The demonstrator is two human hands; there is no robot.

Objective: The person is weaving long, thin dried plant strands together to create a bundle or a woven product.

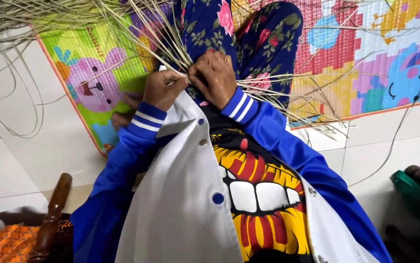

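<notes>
My left hand and my right hand meet in front of my lap, both pinched on a bundle of thin pale reed strips. The strips fan out from the grip toward the upper left and across to the right. The spot where the strips cross is hidden under my fingers. Both wrists come out of blue sleeves with white stripes. My legs in dark blue floral trousers lie just beyond the hands.
A colourful cartoon play mat covers the floor under my legs, on white tiles. More loose reeds lie at the upper left. A brown wooden post and orange cloth sit lower left; a green object stands at right.
</notes>
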